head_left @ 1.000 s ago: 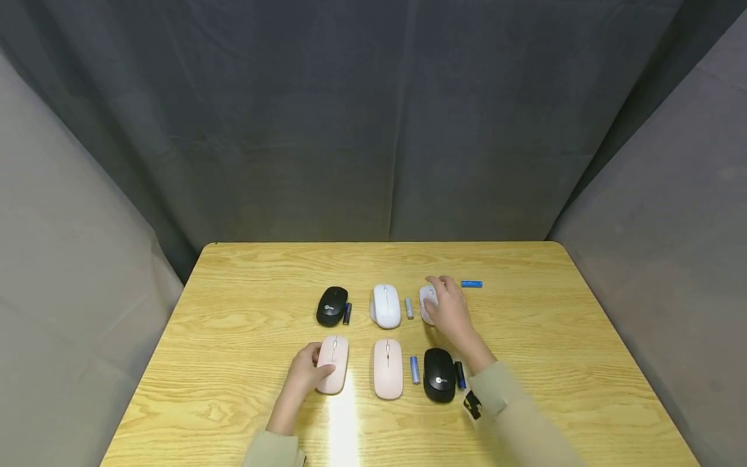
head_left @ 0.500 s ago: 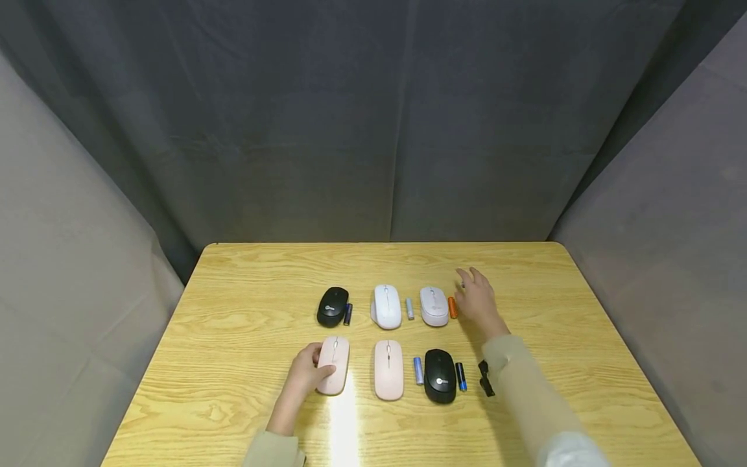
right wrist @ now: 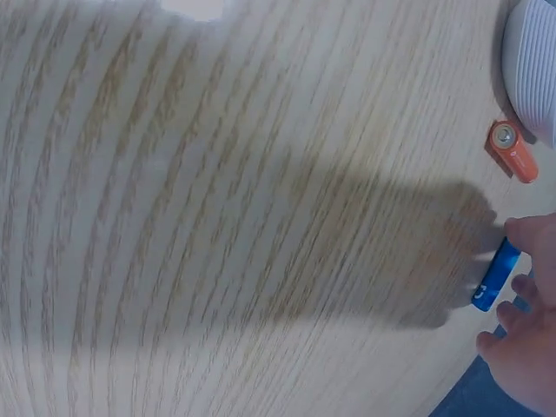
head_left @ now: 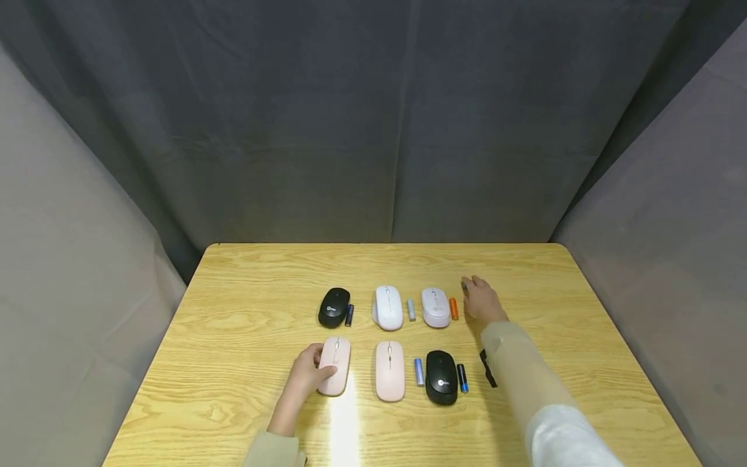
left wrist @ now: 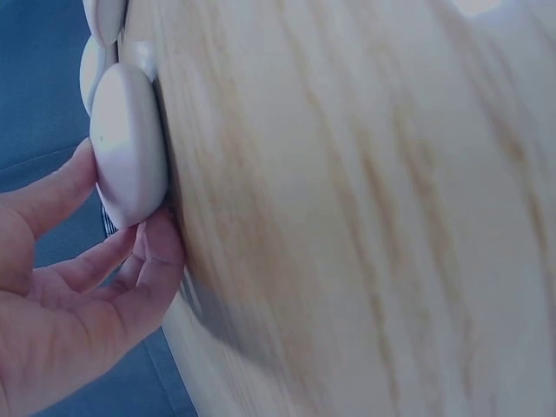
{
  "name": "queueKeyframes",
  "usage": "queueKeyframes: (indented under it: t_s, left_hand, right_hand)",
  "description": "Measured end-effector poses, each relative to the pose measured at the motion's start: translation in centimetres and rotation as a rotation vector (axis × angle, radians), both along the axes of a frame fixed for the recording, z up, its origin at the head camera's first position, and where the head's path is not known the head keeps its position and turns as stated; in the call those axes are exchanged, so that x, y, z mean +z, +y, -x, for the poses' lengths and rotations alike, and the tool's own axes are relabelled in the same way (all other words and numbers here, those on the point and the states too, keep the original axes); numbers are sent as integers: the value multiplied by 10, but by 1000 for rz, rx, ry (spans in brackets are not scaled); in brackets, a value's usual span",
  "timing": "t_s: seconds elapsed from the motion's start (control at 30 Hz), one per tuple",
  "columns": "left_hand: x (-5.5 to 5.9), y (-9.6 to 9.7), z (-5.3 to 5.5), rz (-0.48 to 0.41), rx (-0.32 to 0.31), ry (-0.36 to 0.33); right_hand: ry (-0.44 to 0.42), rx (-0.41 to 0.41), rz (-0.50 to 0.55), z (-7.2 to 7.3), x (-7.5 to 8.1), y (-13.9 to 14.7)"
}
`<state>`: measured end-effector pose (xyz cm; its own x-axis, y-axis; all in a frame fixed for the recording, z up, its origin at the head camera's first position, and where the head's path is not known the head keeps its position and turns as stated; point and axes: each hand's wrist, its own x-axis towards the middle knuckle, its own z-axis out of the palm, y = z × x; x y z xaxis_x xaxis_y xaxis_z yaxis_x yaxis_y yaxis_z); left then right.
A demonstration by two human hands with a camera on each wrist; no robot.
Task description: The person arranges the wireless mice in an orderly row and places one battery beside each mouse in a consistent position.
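Note:
My left hand (head_left: 307, 373) grips a pale pink computer mouse (head_left: 336, 363) at the front left of the table, thumb at its lower edge. In the left wrist view, the fingers (left wrist: 161, 261) curl against this mouse (left wrist: 122, 156) from the side and below. At the back right, my right hand (head_left: 482, 301) pinches a blue battery (right wrist: 497, 276), its thumb at one end and curled fingers alongside. The hand hides most of that battery in the head view. Just left of it lie an orange battery (head_left: 454, 309) and a pale lilac mouse (head_left: 436, 307).
The back row also has a black mouse (head_left: 334, 307) with a dark battery (head_left: 349, 315), and a white mouse (head_left: 388, 308) with a grey battery (head_left: 411, 310). In front are another pink mouse (head_left: 390, 371), a light blue battery (head_left: 419, 372), another black mouse (head_left: 441, 377) and a black-and-blue battery (head_left: 462, 378).
My right hand has left the lilac mouse and moved right to the blue battery, closing its fingers there. The orange battery has come into sight. My left hand has stayed on the pink mouse.

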<state>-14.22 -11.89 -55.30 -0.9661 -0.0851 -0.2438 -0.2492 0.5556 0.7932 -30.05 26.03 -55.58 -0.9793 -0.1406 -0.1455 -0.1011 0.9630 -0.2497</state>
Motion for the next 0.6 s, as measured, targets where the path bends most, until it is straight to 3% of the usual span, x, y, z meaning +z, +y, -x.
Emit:
queueKeyframes:
  t_s: [0.17,0.6]
  left_hand:
    - [-1,-1,1,0,5,6]
    - [-1,0,0,-8,4,6]
  right_hand:
    - [-18,0,-11,-1,-4,-1]
    - [81,-52,43,-11,-10,6]
